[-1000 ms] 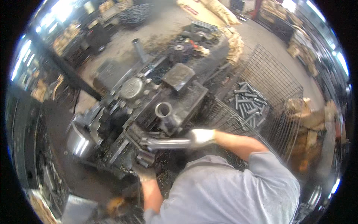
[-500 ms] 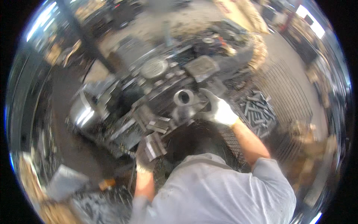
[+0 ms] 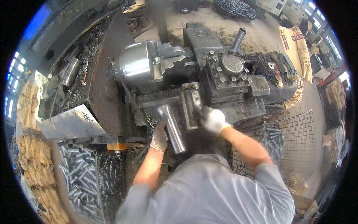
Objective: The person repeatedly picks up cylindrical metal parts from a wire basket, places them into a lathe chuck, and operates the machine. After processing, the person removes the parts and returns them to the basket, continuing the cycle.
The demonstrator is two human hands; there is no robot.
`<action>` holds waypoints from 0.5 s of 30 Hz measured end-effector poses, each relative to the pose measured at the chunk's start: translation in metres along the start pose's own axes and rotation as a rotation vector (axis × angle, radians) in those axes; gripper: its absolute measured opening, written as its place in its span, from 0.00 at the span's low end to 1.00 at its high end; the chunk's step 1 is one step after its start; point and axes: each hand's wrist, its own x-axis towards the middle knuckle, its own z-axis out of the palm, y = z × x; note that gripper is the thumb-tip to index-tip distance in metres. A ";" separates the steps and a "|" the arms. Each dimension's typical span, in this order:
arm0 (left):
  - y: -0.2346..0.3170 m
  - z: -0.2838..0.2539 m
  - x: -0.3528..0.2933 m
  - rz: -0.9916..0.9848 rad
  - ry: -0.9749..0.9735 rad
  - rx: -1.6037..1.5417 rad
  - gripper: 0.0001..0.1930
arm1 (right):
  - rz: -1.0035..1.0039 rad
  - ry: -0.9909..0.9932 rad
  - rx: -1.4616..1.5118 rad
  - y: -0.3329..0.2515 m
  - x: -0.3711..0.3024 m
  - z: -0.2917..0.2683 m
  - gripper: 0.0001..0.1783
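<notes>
My left hand (image 3: 160, 137), in a soiled glove, is closed round a shiny steel tube (image 3: 172, 128), which slants in front of the lathe. My right hand (image 3: 214, 120), in a white glove with darkened fingers, is beside the lathe's cross slide (image 3: 191, 106). Motion smears its fingers, so I cannot tell whether they grip anything. Beyond my left hand is the lathe chuck (image 3: 137, 63) with its stepped jaws (image 3: 169, 59). A square tool post (image 3: 231, 66) with several bolts stands beyond my right hand.
A bin of cut steel tubes (image 3: 80, 175) is at lower left, beside dark metal shavings (image 3: 111, 171). Further tubes lie in a wire basket (image 3: 274, 143) at right. One tube (image 3: 238, 39) leans upright behind the tool post. Paper sacks (image 3: 296, 48) stand at far right.
My view has turned, bringing the chuck nearer the centre. My left hand and the metal piece in it now appear higher, and the right hand has come to the cross slide.
</notes>
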 end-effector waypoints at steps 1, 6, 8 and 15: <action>0.002 -0.002 0.006 0.048 0.044 0.025 0.22 | 0.128 -0.026 0.263 0.003 0.004 -0.014 0.22; 0.000 0.040 0.019 0.185 0.129 -0.088 0.27 | 0.285 -0.271 0.805 -0.018 0.019 -0.060 0.35; -0.004 0.068 0.023 0.211 -0.107 -0.239 0.28 | 0.164 -0.421 0.564 -0.032 0.026 -0.056 0.42; 0.002 0.047 0.105 -0.031 -0.098 0.755 0.29 | 0.188 -0.288 0.908 -0.031 0.020 -0.097 0.48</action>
